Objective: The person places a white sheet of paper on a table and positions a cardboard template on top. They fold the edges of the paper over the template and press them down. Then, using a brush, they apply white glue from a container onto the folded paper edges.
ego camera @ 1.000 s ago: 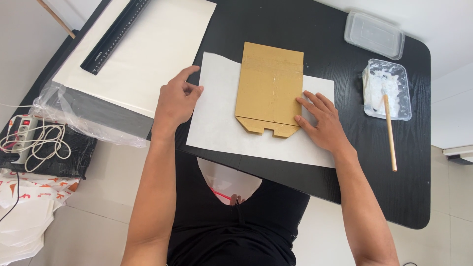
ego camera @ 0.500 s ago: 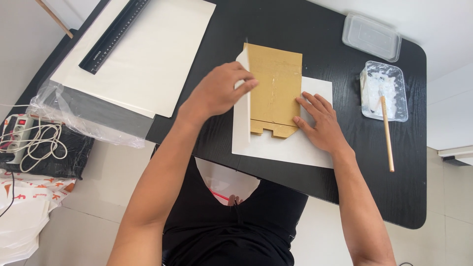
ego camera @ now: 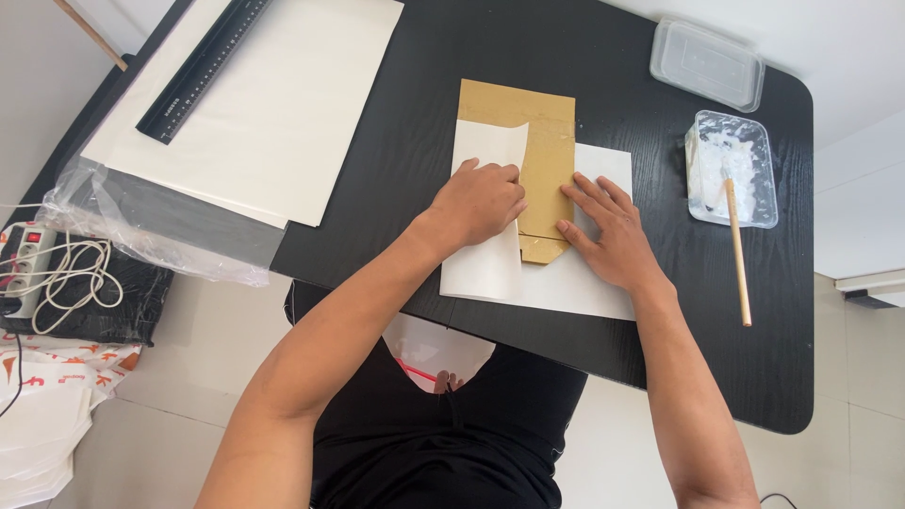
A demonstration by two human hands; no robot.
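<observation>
A brown cardboard template (ego camera: 549, 141) lies on a white paper sheet (ego camera: 594, 283) on the black table (ego camera: 452, 57). The sheet's left part is folded over the cardboard as a white flap (ego camera: 485, 141). My left hand (ego camera: 476, 200) presses flat on that folded flap. My right hand (ego camera: 608, 236) rests with fingers spread on the cardboard's right lower edge and the paper beside it. Neither hand grips anything.
A stack of large white sheets (ego camera: 273, 104) with a black ruler (ego camera: 203, 66) lies at the left, over clear plastic wrap (ego camera: 141, 236). At the right stand a tub of white paste (ego camera: 731, 170) with a wooden stick (ego camera: 737, 254) and a clear lid (ego camera: 707, 64). A power strip with cords (ego camera: 47, 273) sits off the table's left.
My left hand lifted the paper's left edge and folded it rightward over the cardboard, and now presses it down. My right hand stayed holding the cardboard's right side.
</observation>
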